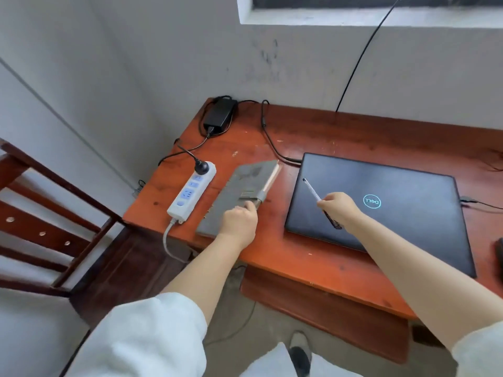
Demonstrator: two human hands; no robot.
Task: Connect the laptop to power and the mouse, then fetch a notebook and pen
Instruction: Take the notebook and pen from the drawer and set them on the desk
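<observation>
A closed black laptop (394, 202) lies on the red-brown desk (313, 262). A black power cable (275, 148) runs from its left rear corner to the black adapter (220, 112) at the desk's back left corner. The adapter's plug sits in a white power strip (190, 194). Between strip and laptop lies a grey notebook (239, 191); my left hand (239, 224) grips its near end. My right hand (337, 208) holds a pen (311, 190) over the laptop lid. A thin cable (479, 202) enters the laptop's right side. A dark object (499, 254), partly cut off, is at the right edge.
A wooden chair (49, 221) stands to the left of the desk. The wall (190, 63) is right behind the desk, with a black wire (362, 55) hanging down it. The strip's grey cord (170, 246) drops off the desk's front edge. My foot (299, 352) is on the floor below.
</observation>
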